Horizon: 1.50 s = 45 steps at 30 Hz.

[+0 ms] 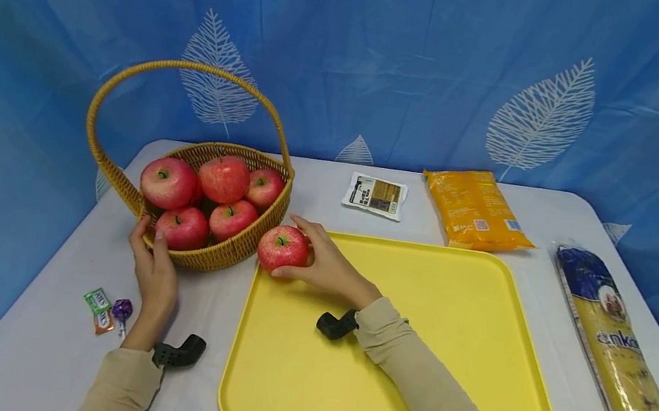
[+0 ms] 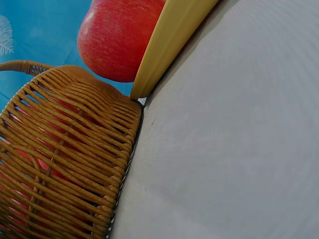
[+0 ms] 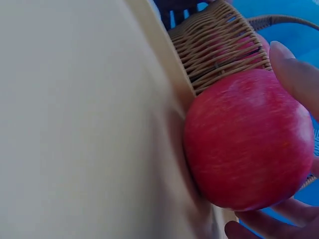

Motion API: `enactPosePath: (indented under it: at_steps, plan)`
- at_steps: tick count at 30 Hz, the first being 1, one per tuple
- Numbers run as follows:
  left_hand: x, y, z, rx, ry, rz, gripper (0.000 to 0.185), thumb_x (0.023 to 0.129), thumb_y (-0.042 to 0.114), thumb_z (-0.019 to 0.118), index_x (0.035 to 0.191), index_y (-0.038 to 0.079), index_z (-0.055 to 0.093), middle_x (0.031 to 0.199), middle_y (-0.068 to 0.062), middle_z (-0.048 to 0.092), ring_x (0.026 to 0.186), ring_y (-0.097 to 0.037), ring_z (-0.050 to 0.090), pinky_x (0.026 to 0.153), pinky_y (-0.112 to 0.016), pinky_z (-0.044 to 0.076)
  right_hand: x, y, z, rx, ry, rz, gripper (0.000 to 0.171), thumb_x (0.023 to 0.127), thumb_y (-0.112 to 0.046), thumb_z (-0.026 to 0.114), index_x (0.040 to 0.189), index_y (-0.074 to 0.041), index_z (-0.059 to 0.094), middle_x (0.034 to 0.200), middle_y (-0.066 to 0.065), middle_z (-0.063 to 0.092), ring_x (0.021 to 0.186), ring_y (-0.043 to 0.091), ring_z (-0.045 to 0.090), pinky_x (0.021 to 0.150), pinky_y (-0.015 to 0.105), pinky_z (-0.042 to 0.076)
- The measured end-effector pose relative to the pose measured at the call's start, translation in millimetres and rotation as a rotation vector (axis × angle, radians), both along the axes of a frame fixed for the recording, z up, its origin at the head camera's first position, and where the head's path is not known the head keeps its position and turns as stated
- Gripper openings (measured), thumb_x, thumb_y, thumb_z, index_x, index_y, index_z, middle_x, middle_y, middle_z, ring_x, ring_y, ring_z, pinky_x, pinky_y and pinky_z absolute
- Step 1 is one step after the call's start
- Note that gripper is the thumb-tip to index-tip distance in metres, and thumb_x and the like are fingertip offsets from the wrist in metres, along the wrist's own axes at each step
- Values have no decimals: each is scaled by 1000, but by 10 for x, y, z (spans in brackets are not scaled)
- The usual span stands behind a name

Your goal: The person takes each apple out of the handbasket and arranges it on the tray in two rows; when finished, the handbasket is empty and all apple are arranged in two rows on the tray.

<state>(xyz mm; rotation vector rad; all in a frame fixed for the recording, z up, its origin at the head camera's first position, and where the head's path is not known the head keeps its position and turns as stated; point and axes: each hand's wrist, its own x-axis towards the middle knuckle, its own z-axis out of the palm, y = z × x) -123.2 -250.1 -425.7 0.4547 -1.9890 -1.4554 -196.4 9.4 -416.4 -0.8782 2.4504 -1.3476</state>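
Beige sleeves [image 1: 120, 384]: reaching in from the near edge, one at left, one at right across the tray, each with a black wrist mount [image 1: 180, 352] near the cuff.
White table [image 1: 188, 406]: spread beneath everything, near edge to far edge.
Yellow tray [image 1: 290, 372]: lying flat at centre to right, with a low raised rim.
Sweets: lying at near left, beside the left forearm; a green packet [image 1: 97, 300] just beside an orange packet [image 1: 103, 322], plus a purple lollipop [image 1: 122, 308] at their right.
Left hand [image 1: 156, 271]: gripping the basket rim at its near left, just below the handle's foot; thumb toward the apples.
Right hand [image 1: 330, 263]: pinching one apple from the right, thumb on the near side, fingers round the far side.
Held apple [image 1: 283, 250]: at the tray's far left corner, just right of the basket; cannot tell whether touching the tray.
Long pack [image 1: 618, 345]: lying right of the tray, blue and yellow, slanting from near right to far.
Wicker basket [image 1: 235, 248]: standing at far left, tall handle [image 1: 205, 69] arching above, heaped with at least five red apples [image 1: 168, 183].
Orange bag [image 1: 474, 207]: lying beyond the tray, right of centre.
White pouch [image 1: 375, 195]: lying flat left of that bag.
Blue curtain [image 1: 361, 45]: hanging behind, printed with white leaves.
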Motion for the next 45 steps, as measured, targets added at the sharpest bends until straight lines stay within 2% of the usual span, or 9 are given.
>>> enactPosePath:
  at_steps: [10,18,22,26,31,37,42,45]
  plan:
    - [-3,-17,-10,-8,3,25,42,97,25,33,135,8,30,145,-6,30,136,-13,23,113,-26,16,-48,10,75,-61,-6,13,81,75,-34,72,141,-19,28,138,12,36,125,24,41,102,39,39]
    - [0,2,-27,-8,-3,9,42,98,25,32,135,7,30,145,-7,29,137,-14,21,113,-28,15,-99,-56,193,-89,93,8,73,78,-31,70,140,-15,33,136,7,41,122,24,41,103,41,37]
    - [2,9,-30,-17,-4,8,42,98,25,33,135,7,30,145,-6,29,137,-15,22,113,-28,16,-120,-138,301,-66,93,-1,75,78,-40,68,140,-18,33,137,5,40,121,21,42,101,43,38]
    - [-1,11,-28,-16,-3,9,41,98,24,33,135,7,30,145,-6,29,136,-15,22,113,-29,17,-138,-251,421,-6,71,-6,79,76,-52,64,141,-22,31,142,4,34,128,22,36,103,44,35]
    - [-4,12,-26,-15,-9,7,41,97,23,33,135,7,31,145,-6,30,136,-15,23,113,-29,17,-179,-412,552,23,104,18,79,77,-51,63,142,-23,29,146,2,29,135,21,27,108,46,29]
    - [-6,8,-9,-12,0,15,41,97,22,34,134,6,31,145,-8,30,136,-16,23,113,-28,16,-287,-606,658,62,140,67,83,77,-53,62,144,-26,20,146,1,24,133,19,30,108,42,29]
    - [-9,2,0,-18,7,16,41,97,23,35,134,6,32,144,-8,31,136,-16,24,113,-27,16,-436,-726,656,46,73,56,92,74,-56,63,145,-31,9,145,3,22,131,22,33,105,44,34]
    - [-6,-4,-2,-26,12,18,41,97,22,35,134,6,32,144,-7,31,135,-15,24,112,-26,17,-519,-790,656,16,50,39,95,73,-57,64,145,-29,8,146,3,21,130,19,32,104,44,35]
